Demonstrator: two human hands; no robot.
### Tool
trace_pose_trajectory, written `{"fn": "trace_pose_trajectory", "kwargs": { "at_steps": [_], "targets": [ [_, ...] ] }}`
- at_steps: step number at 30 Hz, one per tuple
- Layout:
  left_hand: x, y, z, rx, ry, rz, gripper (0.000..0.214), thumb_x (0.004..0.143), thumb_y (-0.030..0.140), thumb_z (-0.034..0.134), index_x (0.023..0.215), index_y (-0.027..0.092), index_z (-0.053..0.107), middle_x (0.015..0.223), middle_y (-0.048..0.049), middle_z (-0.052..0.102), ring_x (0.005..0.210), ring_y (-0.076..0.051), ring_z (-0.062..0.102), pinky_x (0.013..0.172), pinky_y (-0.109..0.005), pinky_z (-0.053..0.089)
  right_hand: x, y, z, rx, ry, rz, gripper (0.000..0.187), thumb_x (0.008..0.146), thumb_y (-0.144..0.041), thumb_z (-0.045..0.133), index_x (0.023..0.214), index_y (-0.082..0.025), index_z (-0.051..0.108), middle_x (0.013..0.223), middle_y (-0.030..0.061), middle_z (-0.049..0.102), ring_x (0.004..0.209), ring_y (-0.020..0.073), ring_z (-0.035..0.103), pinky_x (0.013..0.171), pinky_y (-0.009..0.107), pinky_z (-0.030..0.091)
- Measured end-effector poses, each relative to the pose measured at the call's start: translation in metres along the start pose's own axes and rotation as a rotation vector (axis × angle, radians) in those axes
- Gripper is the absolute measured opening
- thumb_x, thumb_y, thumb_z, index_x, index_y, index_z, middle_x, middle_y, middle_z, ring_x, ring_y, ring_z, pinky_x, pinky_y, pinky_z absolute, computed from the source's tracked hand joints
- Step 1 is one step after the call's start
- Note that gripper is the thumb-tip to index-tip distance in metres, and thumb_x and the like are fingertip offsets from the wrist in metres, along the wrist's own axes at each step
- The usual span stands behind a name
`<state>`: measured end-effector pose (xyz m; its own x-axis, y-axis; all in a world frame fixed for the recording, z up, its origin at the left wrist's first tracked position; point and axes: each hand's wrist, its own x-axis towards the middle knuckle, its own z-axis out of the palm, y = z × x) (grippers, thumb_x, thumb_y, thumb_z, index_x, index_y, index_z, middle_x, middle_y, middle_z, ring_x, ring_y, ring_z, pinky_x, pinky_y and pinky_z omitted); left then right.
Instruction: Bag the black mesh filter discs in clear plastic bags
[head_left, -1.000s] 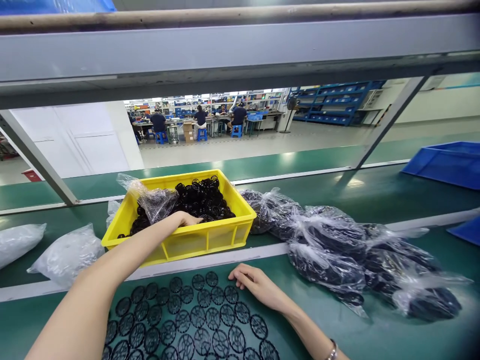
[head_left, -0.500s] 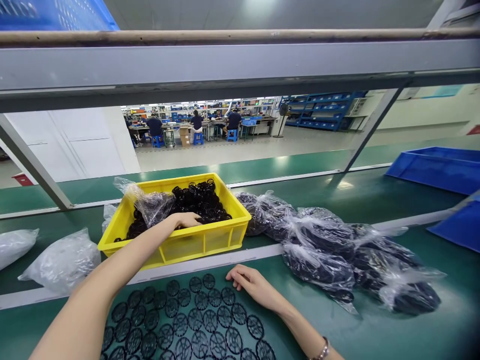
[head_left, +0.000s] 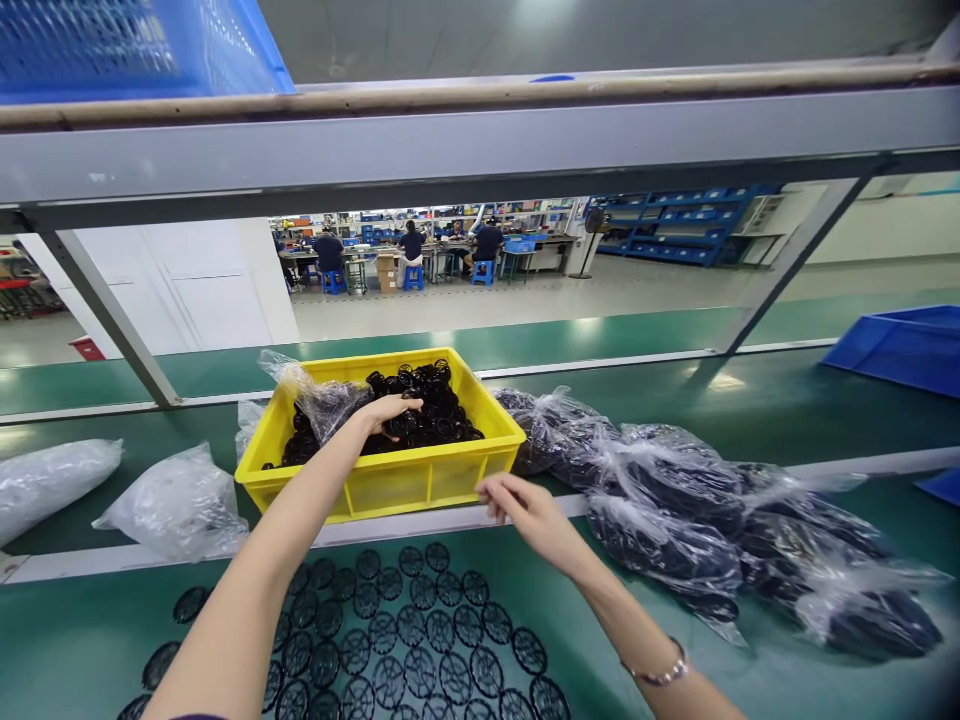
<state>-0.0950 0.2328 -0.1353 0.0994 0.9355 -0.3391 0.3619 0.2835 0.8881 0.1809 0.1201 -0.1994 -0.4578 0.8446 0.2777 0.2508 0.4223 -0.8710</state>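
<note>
The left hand [head_left: 386, 415] curls over a heap of black plastic mesh discs [head_left: 442, 415] in a yellow plastic crate [head_left: 382, 490]; whether it grips one, I cannot tell. The open right hand [head_left: 521, 510] hangs just beside the crate's front wall, above more mesh discs [head_left: 412, 640] spread on the green worktop [head_left: 75, 600].
</note>
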Motion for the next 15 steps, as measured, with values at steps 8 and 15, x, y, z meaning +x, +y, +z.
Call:
{"fn": "trace_pose_trajectory", "kwargs": {
  "at_steps": [8, 15],
  "targets": [
    [-0.024, 0.020, 0.002, -0.263, -0.121, 0.092, 0.029, 0.098, 0.044, 0.054, 0.107, 0.017, 0.059, 0.079, -0.0001, 0.062, 0.052, -0.009, 0.057, 0.043, -0.020, 0.044, 0.104, -0.054, 0.001, -0.475, 0.200, -0.321, 0.022, 0.092, -0.029, 0.055, 0.112, -0.020, 0.060, 0.106, 0.0097, 0.063, 0.078, 0.0196, 0.064, 0.073, 0.035, 0.053],
    [-0.047, 0.042, 0.018, -0.412, -0.275, 0.164, 0.029, 0.091, 0.048, 0.061, 0.095, 0.019, 0.058, 0.078, -0.0007, 0.064, 0.047, -0.010, 0.058, 0.034, -0.015, 0.037, 0.107, -0.075, -0.010, -0.566, 0.228, -0.384, 0.012, 0.094, -0.025, 0.053, 0.100, -0.021, 0.062, 0.093, 0.0072, 0.065, 0.082, 0.0225, 0.062, 0.077, 0.036, 0.050]
  ]
}}
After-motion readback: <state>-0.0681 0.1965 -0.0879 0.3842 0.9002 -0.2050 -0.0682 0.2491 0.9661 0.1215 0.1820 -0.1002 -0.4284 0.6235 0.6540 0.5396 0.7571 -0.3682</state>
